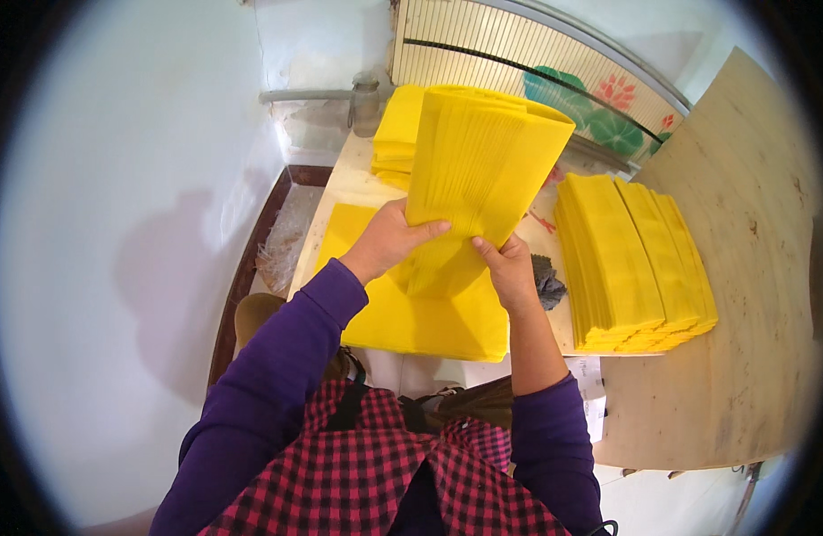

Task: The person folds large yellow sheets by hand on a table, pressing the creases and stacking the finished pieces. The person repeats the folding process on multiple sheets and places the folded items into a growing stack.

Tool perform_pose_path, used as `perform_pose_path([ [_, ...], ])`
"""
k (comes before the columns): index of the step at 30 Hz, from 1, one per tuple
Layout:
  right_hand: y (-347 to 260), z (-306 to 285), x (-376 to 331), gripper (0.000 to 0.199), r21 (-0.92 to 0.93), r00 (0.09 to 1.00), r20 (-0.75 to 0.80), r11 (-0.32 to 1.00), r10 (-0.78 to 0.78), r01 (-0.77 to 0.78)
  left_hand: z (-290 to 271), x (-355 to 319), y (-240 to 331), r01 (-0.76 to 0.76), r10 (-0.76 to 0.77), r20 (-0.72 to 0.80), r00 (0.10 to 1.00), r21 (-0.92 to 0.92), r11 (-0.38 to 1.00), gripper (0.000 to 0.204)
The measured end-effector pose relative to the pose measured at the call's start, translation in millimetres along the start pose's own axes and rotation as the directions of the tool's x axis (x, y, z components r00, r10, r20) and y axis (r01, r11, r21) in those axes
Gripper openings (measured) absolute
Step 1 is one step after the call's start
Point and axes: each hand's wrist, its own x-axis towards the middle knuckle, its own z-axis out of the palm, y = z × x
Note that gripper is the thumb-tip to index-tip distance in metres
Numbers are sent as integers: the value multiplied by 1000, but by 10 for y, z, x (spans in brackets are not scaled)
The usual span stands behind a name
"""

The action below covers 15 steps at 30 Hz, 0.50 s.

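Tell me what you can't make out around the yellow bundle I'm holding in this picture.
All in the head view:
Left hand: fingers mostly hidden behind the held yellow bundle.
Right hand: fingers mostly hidden behind it too.
Rear yellow stack: right side covered by the bundle.
Dark crumpled thing: too small to identify.
Jar: contents too small to tell.

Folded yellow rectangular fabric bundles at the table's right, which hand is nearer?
Right. The right hand is left of the bundles, not touching; the left hand is farther left.
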Motion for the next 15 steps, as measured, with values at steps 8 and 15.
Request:
perform_pose_path([
  [8, -550, 53, -46, 25, 20, 998, 53, 999, -32, 31, 115, -33, 399, -56, 48, -59, 997, -130, 990, 30],
  [15, -931, 81, -167, 28, -88, 996, 93, 996, 11, -3, 350, -148, 439, 31, -120, -86, 989, -676, 736, 38],
])
